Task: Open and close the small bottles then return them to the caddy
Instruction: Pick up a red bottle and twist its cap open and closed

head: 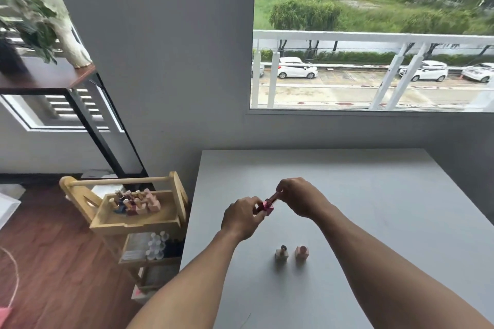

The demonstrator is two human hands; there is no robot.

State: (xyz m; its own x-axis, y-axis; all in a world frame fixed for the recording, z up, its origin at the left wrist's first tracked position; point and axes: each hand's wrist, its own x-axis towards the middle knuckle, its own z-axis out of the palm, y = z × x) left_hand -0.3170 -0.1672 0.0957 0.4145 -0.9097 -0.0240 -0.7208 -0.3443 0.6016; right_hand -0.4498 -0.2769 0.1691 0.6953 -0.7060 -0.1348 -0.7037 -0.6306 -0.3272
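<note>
The left hand [242, 218] is pinching the small square pink glass bottle [266, 207] above the pale grey tabletop [374, 208], while the right hand [298, 196] is closing its fingertips round the bottle's slim rose-coloured cap [272, 197]. This looks like the twisting step. Whether the cap is coming off or going back on, I cannot tell; the thread is hidden by fingers.

Next, the bottle probably needs capping tight and carrying left to the wooden handled caddy [128, 211], where other bottles are standing. Two small beige bottles [291, 253] are waiting upright nearer the person. Their caps are too blurred to judge.
</note>
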